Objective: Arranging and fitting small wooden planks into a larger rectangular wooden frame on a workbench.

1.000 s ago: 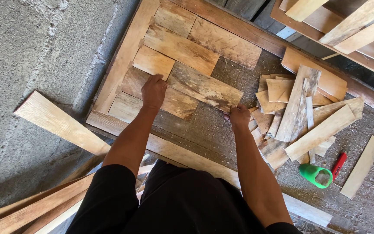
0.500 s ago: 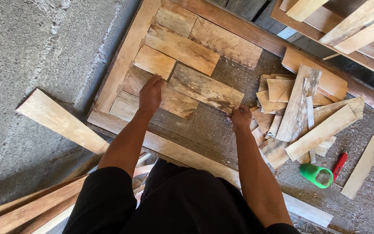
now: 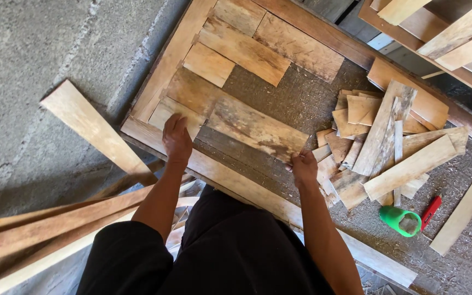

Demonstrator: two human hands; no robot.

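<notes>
In the head view a wooden frame (image 3: 154,90) fills the upper centre, holding short boards laid side by side; the left hand (image 3: 177,137) rests flat, fingers apart, on a pale board (image 3: 175,113) at the frame's lower left corner; the right hand (image 3: 304,167) is clamped on the end of a weathered plank (image 3: 249,124) lying at centre; offcuts (image 3: 381,145) pile at right on sawdust-strewn floor (image 3: 465,262) beside a green cup (image 3: 400,220); bare concrete (image 3: 39,49) shows upper left.

A weathered plank (image 3: 247,123) is gripped at its right end by the right hand (image 3: 304,168), while the left hand (image 3: 177,139) is pressed flat near its left end. The plank is laid inside a wooden frame (image 3: 162,74) beside shorter boards. Offcuts (image 3: 383,147) are heaped to the right, near a green cup (image 3: 401,220).
</notes>
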